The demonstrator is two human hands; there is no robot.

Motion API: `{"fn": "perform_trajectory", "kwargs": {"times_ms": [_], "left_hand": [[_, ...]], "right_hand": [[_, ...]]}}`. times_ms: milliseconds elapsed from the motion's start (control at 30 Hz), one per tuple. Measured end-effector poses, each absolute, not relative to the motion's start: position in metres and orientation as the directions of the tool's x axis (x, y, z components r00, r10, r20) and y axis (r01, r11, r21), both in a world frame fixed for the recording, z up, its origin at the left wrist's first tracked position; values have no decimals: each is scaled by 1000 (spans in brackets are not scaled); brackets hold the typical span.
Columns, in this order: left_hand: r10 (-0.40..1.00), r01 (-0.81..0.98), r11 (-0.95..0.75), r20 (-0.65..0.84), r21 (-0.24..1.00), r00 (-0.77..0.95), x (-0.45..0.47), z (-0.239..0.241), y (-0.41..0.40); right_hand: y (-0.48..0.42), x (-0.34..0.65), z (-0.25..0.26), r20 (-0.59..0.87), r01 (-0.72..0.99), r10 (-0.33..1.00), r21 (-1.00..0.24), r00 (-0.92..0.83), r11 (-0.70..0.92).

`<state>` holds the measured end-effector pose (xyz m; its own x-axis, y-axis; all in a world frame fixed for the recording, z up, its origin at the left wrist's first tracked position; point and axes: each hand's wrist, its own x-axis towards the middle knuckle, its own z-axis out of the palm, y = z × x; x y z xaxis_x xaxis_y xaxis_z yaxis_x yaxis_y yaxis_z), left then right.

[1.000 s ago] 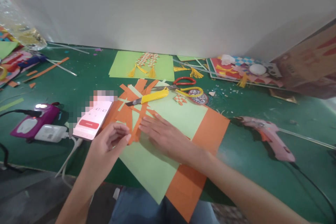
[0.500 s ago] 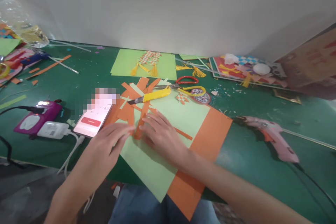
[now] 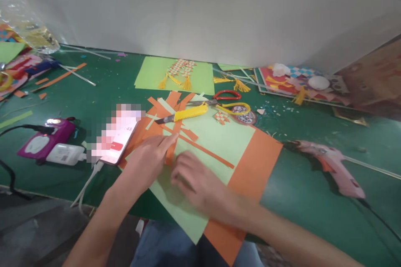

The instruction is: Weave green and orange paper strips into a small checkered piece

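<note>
My left hand is over the orange paper strips, its fingers together and the tips pressed on a strip. Close by on the right, my right hand hovers over the light green sheet, fingers curled and blurred; anything in them is hidden. A long thin orange strip slants across the green sheet. Above the hands, a yellow box cutter lies across the strips, blade out. Scissors with one red and one yellow handle rest beside it. A small woven paper piece lies below the scissors.
A phone and a purple power adapter with cables sit at left. At right lies a pink glue gun. Woven pieces with yellow tassels lie on green paper at the back, near the wall. An orange sheet extends under the green one.
My left hand has moved right and up over the strips. My right hand has drawn back towards me and curled its fingers. A short orange strip now shows beside the cutter.
</note>
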<state>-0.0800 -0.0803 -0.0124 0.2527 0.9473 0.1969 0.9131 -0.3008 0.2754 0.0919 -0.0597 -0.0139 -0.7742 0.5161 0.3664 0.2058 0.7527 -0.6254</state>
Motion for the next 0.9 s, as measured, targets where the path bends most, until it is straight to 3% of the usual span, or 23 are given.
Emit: {"fn": "perform_trajectory", "kwargs": {"times_ms": [100,233,300,367,500,600,733,900], "left_hand": [[954,896,-284,199,342,226,-81,-12,-80],[960,887,-265,190,377,206,-82,-11,-79],[963,889,-256,182,379,200,-82,-10,-80],[961,885,-263,183,383,207,-81,-11,-81],[938,877,-325,241,354,251,-82,-12,-85],[913,871,-352,331,344,239,-87,-8,-90],[890,889,-319,426,329,162,-98,0,-93],[906,887,-330,373,322,202,-94,-5,-96]], "right_hand": [[-91,91,-2,167,101,357,-777,-919,622],[-123,75,2,27,55,108,-730,-994,681],[-132,66,-3,14,53,82,-659,-997,750],[-138,58,-10,92,78,149,-530,-985,845],[-152,45,-31,403,103,240,-333,-883,937],[-168,33,-45,483,131,236,-241,-843,962],[-183,27,-52,501,187,270,-210,-822,960],[-151,62,-15,633,116,230,-217,-739,969]]}}
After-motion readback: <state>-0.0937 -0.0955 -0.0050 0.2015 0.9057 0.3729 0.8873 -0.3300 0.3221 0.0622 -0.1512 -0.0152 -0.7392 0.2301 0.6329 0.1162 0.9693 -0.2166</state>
